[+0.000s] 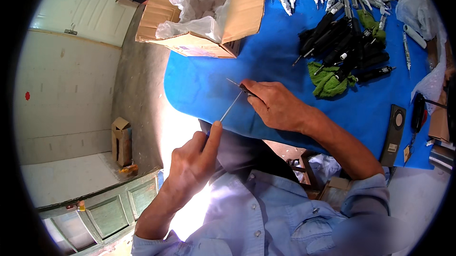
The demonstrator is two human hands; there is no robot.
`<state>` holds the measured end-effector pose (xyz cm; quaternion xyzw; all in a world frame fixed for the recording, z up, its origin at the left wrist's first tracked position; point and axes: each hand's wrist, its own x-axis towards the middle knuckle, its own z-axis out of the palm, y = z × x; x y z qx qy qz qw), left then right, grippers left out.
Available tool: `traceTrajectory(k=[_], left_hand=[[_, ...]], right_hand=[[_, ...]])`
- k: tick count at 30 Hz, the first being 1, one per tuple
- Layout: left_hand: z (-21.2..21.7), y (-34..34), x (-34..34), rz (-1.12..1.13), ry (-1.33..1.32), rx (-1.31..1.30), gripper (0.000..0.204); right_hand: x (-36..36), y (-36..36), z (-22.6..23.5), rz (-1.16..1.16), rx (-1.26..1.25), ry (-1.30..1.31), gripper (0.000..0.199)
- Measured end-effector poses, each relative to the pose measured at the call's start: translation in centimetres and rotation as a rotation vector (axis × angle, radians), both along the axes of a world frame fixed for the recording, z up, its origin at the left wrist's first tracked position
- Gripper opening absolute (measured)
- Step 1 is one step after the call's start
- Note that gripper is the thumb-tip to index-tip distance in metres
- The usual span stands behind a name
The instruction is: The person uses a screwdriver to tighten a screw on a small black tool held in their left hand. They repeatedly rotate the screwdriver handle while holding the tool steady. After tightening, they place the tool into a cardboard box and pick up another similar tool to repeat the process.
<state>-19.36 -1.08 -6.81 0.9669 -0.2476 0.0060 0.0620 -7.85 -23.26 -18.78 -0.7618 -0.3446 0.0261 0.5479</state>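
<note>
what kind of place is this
Probably a small assembly workshop: a blue-covered worktable, heaps of identical black-handled tools, and an open cardboard box lined with plastic.

An open brown cardboard box (199, 18) with white plastic lining stands on the blue table's (213, 85) corner.

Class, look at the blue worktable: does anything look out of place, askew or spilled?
Nothing is spilled. The open cardboard box overhangs the blue table's edge, tilted, and the black-handled tools lie jumbled over a crumpled green cloth.
</note>
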Motion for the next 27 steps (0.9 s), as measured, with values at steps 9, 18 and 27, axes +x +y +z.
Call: traceTrajectory(k=[9,18,27], left_hand=[[0.1,1.4,1.4,0.875,1.026,-1.326,0.036],[-0.2,0.8,0.0,0.799,0.61,-1.085,0.033],[-1.0,-0.3,-1.2,0.18,-0.203,-0.049,0.028]], right_hand=[[-0.9,0.1,0.1,-0.018,-0.139,-0.03,0.034],[-1.1,0.2,1.6,-0.012,-0.176,0.01,0.035],[-1.4,0.1,0.6,-0.062,-0.141,-0.021,0.037]])
